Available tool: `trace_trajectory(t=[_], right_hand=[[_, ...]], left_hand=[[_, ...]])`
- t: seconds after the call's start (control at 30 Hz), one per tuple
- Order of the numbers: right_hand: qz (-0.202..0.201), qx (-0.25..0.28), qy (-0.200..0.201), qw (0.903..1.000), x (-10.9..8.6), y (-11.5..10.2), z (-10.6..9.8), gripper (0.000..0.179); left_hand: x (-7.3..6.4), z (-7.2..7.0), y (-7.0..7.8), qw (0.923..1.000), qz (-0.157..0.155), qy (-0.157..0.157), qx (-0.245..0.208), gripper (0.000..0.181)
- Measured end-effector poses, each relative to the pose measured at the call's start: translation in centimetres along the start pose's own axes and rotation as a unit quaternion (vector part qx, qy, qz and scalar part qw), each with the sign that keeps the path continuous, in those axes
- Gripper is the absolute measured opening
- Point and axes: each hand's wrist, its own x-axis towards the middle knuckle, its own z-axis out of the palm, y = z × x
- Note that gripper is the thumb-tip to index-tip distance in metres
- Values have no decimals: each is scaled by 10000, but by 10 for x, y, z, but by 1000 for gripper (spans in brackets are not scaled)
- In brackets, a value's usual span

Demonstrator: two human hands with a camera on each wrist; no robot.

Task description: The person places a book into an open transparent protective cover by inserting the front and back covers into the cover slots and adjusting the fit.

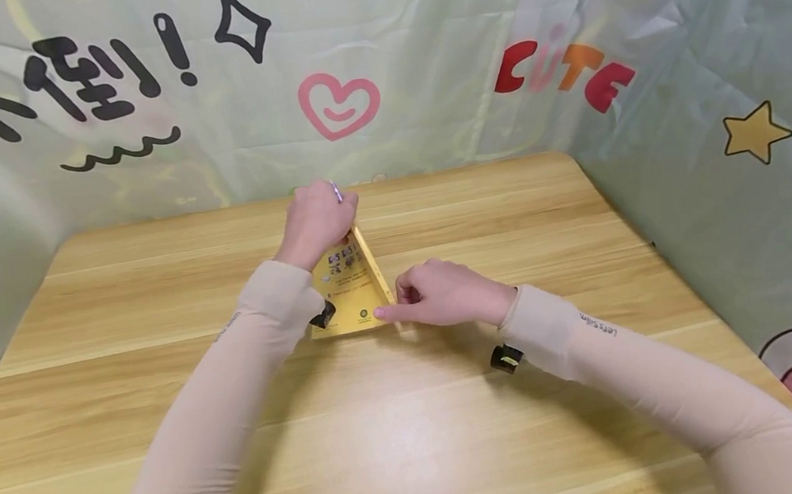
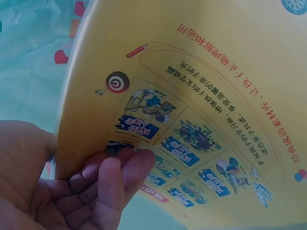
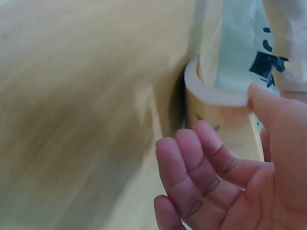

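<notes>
A thin yellow book (image 1: pixel 344 288) stands tilted on the table, its cover with small pictures and Chinese print facing left. My left hand (image 1: pixel 317 219) grips it at the far upper edge; in the left wrist view the fingers (image 2: pixel 127 175) lie against the printed cover (image 2: pixel 211 120), the thumb round the edge. At the near corner, my right hand (image 1: pixel 447 294) touches the book with its extended thumb. The right wrist view shows that thumb on a pale curved edge of the book (image 3: pixel 218 97), the other fingers (image 3: pixel 192 163) loosely bent and apart from it.
Underneath is a wood-grain table (image 1: pixel 414 436). A pale printed cloth (image 1: pixel 420 54) hangs behind it and along both sides. Small black wrist devices (image 1: pixel 507 358) sit at both cuffs.
</notes>
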Motion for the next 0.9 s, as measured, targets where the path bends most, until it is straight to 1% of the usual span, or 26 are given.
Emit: trace_trajectory(t=[0.2,0.33,0.43,0.57,0.73,0.9], right_hand=[[-68,72,125,9999,-2,9,-14,46],[68,235,125,9996,-4,16,-22,57],[142,329,153,9992,-4,20,-28,67],[173,432,267,9986,-5,26,-35,72],[250,480,409,9977,-7,33,-44,79],[221,416,662,9967,-9,40,-53,81]], left_hand=[[-2,-6,-1,9989,-216,-45,-412,46],[-2,-9,-1,9989,-208,-36,-409,45],[-3,-11,0,9993,-143,-9,-351,46],[-4,-12,0,9995,-25,28,-319,46],[-6,-13,2,9991,128,113,-391,46],[-8,-13,5,9979,282,125,-571,44]])
